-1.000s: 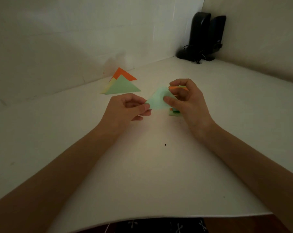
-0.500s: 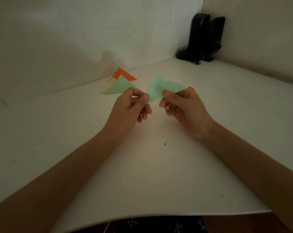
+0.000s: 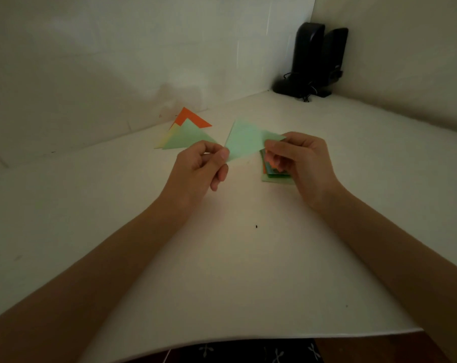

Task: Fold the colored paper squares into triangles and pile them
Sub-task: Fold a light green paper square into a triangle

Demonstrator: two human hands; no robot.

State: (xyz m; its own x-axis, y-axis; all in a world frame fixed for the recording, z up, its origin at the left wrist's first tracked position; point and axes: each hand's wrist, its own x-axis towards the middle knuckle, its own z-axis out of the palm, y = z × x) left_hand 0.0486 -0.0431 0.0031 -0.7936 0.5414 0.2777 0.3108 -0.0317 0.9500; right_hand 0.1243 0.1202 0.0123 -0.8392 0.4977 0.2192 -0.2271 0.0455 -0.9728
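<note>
While aloft, one green sheet (image 3: 244,140), three piled triangles (image 3: 186,136).

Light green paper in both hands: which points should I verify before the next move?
1. Left hand pinches the light green paper at its lower left corner: ok.
2. Right hand pinches its other side: ok.
3. Paper already folded into a triangle: cannot tell.
4. Triangle pile top is free: ok.
5. Square stack lies apart from the pile: ok.
</note>
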